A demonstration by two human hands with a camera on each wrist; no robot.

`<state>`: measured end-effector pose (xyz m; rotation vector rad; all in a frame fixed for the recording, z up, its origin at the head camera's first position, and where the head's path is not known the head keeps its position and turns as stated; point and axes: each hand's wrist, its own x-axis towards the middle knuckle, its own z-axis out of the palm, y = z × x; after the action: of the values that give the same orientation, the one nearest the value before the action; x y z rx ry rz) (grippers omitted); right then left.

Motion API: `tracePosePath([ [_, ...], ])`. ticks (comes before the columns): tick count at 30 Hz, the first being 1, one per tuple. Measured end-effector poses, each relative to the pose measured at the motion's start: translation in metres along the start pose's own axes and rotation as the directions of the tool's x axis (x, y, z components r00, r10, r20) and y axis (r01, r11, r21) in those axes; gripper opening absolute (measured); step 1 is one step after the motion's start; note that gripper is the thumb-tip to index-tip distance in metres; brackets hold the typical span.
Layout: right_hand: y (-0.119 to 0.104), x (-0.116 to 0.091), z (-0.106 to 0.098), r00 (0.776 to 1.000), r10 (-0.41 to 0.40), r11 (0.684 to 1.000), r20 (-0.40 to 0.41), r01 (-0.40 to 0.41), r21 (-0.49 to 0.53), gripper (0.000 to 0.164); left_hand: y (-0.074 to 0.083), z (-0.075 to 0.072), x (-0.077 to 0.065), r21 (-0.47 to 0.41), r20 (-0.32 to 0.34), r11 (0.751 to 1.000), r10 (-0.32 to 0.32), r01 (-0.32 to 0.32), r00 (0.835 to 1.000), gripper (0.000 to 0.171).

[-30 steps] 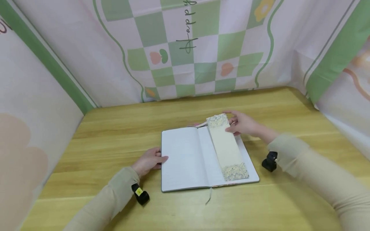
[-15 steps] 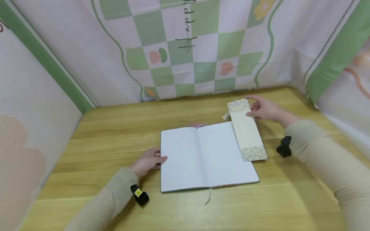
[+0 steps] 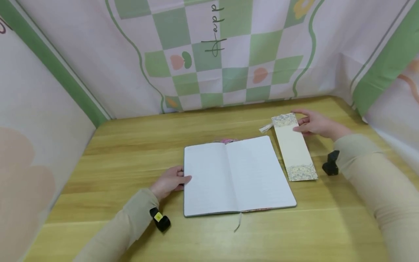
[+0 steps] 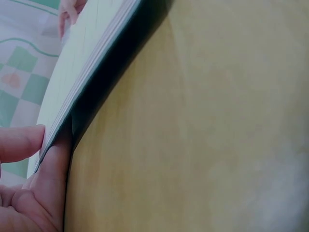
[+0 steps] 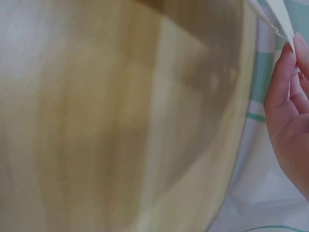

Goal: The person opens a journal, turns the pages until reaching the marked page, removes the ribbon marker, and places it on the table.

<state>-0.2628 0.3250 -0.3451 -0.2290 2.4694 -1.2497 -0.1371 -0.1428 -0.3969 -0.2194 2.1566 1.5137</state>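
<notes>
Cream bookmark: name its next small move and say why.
Probably lower the bookmark onto the table: the right hand pinches it, its held end looks raised, and it is beside the open notebook, not overlapping it.

Sideways "Happ" (image 3: pixel 214 31) on checkered cloth (image 3: pixel 232 56)

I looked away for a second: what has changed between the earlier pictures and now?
The cream card, pinched throughout by the right grip, moved rightward and up the head view, from over the right page to beside the notebook, leaving that page uncovered. Nothing was let go or newly gripped. The notebook stayed open, its left edge held by the left grip.
</notes>
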Motion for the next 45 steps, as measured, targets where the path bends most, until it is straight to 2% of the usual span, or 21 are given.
tracePosePath([
  [5, 0.01, 0.003, 0.005, 1.0, 0.031, 0.999, 0.003, -0.031, -0.012, 0.074, 0.001, 0.0, 0.0, -0.001, 0.0, 1.0, -0.001, 0.001, 1.0, 0.038],
  [13, 0.007, 0.015, 0.021, 1.0, 0.015, 0.988, -0.026, -0.019, -0.151, 0.074, 0.003, 0.0, -0.002, 0.008, 0.0, 1.0, -0.024, 0.024, 1.0, 0.042],
  [16, 0.006, 0.017, 0.025, 0.999, -0.014, 0.976, -0.03, 0.007, -0.218, 0.071, 0.003, 0.001, -0.002, 0.003, 0.0, 1.0, -0.024, 0.024, 1.0, 0.042],
  [20, 0.008, 0.018, 0.028, 0.997, -0.063, 0.928, -0.049, 0.04, -0.371, 0.07, 0.002, 0.002, -0.001, -0.002, 0.002, 1.0, -0.022, 0.022, 1.0, 0.039],
  [24, 0.007, 0.018, 0.029, 0.993, -0.097, 0.876, -0.066, 0.054, -0.479, 0.069, 0.002, 0.002, -0.002, -0.007, 0.005, 1.0, -0.019, 0.019, 1.0, 0.037],
  [30, 0.002, 0.015, 0.032, 0.99, -0.116, 0.856, -0.079, 0.06, -0.513, 0.065, 0.004, 0.0, -0.001, -0.005, 0.01, 1.0, -0.023, 0.023, 1.0, 0.037],
  [35, -0.003, 0.009, 0.035, 0.984, -0.158, 0.82, -0.079, 0.086, -0.565, 0.062, 0.006, 0.002, -0.001, 0.012, 0.011, 0.999, -0.035, 0.035, 0.999, 0.041],
  [41, -0.018, 0.002, 0.047, 0.961, -0.242, 0.822, -0.134, 0.13, -0.554, 0.046, 0.005, 0.002, -0.002, 0.012, -0.011, 0.999, -0.051, 0.051, 0.999, 0.041],
  [45, -0.027, -0.004, 0.057, 0.946, -0.3, 0.811, -0.119, 0.187, -0.554, 0.038, 0.005, 0.001, -0.003, 0.013, -0.017, 0.999, -0.047, 0.047, 0.999, 0.041],
])
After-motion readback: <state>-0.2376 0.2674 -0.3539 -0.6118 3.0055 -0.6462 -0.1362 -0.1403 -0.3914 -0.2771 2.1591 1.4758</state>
